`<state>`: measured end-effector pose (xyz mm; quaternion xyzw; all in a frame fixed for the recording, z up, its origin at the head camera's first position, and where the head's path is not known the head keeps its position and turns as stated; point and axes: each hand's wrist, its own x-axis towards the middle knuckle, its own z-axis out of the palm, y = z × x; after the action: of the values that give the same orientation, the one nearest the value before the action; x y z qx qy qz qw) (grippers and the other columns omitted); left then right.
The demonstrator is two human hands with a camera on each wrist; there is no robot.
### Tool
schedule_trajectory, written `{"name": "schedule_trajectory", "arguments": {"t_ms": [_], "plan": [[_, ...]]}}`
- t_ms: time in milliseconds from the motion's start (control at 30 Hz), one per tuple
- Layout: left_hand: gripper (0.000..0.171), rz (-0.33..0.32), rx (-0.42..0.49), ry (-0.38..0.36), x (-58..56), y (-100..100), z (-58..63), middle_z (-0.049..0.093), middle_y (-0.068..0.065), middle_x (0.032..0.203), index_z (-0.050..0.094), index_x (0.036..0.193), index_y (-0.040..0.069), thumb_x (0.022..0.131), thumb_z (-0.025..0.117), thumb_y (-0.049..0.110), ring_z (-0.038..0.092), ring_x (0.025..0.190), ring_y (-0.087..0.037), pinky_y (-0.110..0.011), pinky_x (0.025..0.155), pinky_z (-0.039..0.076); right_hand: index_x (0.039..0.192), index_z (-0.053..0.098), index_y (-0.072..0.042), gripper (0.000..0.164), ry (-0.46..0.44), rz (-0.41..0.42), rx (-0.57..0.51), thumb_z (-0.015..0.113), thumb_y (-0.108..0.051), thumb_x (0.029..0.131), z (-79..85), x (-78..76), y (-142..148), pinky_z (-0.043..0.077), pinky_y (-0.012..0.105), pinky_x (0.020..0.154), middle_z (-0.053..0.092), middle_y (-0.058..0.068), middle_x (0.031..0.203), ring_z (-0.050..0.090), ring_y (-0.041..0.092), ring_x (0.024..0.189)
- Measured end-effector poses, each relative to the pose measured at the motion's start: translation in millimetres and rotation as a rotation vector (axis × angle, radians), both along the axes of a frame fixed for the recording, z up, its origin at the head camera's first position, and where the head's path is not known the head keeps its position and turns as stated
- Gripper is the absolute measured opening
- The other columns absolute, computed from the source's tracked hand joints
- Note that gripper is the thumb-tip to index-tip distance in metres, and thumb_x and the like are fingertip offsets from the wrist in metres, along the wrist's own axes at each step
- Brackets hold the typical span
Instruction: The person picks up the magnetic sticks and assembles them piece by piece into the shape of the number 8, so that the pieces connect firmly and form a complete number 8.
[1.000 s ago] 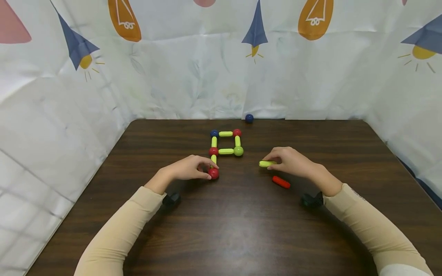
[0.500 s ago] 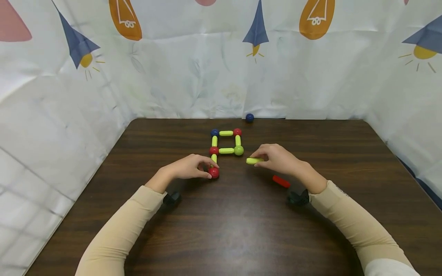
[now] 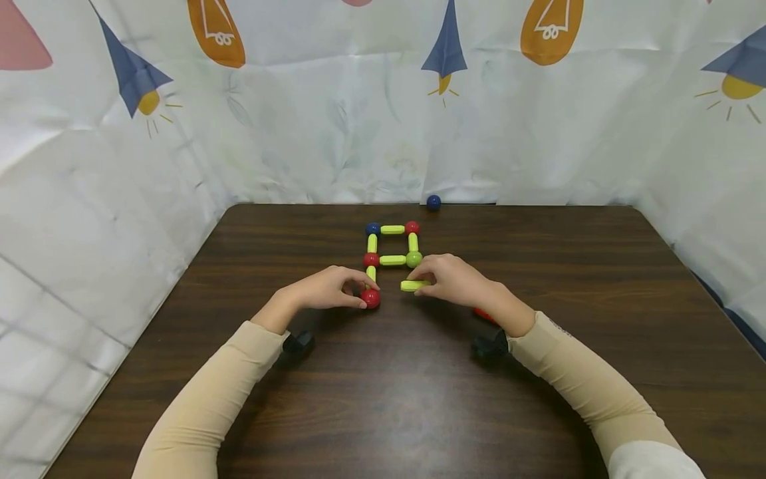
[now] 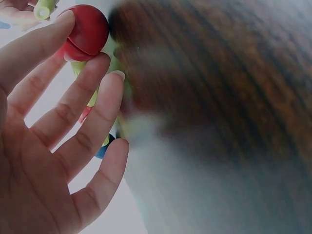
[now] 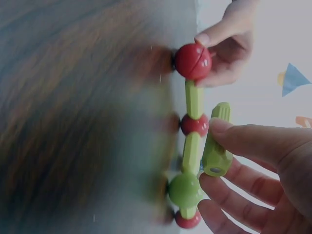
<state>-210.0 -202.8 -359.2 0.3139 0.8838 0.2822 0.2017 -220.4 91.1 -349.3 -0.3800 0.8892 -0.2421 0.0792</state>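
My left hand [image 3: 326,289] pinches the near red ball [image 3: 371,299] between thumb and fingers, as the left wrist view also shows. That ball ends a yellow-green rod running back to a second red ball [image 3: 372,260]. From there, rods and balls form a square: a blue ball [image 3: 374,229], another red ball [image 3: 411,228] and a green ball [image 3: 414,259] at its other corners. In my right hand [image 3: 453,279] a loose yellow-green rod [image 5: 217,141] is pinched by thumb and fingers, just right of the near red ball and apart from it. A metal tip shows at the rod's end.
A red rod [image 3: 485,315] lies on the dark wooden table [image 3: 383,399], partly hidden by my right wrist. At the table's far edge sits a loose blue ball [image 3: 433,203]. A patterned white curtain [image 3: 335,133] hangs behind and along both sides.
My right hand has moved left with the yellow-green rod, closer to the near red ball. Its wrist now partly covers the red rod. My left hand stays at the ball.
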Motion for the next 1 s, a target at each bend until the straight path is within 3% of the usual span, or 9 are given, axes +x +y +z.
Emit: {"name": "schedule_trajectory", "arguments": {"t_ms": [367,633,1000], "plan": [[0.035,-0.005,-0.01,-0.002,1.9,-0.8,3.6,0.067,-0.002,0.124,0.07,0.131,0.014,0.096,0.074,0.016,0.065,0.104,-0.019,-0.037,0.09,0.053,0.11,0.08,-0.008,0.022,0.008,0.04,0.028,0.082,-0.015,0.09,-9.0,2.5,-16.7,0.054,0.031,0.077,0.071,0.002,0.101,0.06,0.015,0.084],[0.034,-0.022,-0.006,0.014,1.5,-2.3,4.7,0.068,-0.004,0.124,0.069,0.13,0.011,0.097,0.074,0.016,0.065,0.105,-0.021,-0.039,0.09,0.054,0.112,0.079,-0.008,0.024,-0.012,0.056,0.053,0.081,-0.016,0.09,-11.6,2.0,-26.0,0.055,0.033,0.084,0.073,0.002,0.106,0.064,0.014,0.092],[0.035,-0.015,-0.007,0.004,0.5,-1.9,4.1,0.068,-0.002,0.124,0.069,0.131,0.011,0.097,0.074,0.017,0.064,0.104,-0.02,-0.037,0.088,0.054,0.111,0.08,-0.009,0.022,-0.011,0.064,0.063,0.082,-0.016,0.09,-16.0,2.6,-34.1,0.053,0.029,0.079,0.071,-0.001,0.101,0.062,0.011,0.087]]}}
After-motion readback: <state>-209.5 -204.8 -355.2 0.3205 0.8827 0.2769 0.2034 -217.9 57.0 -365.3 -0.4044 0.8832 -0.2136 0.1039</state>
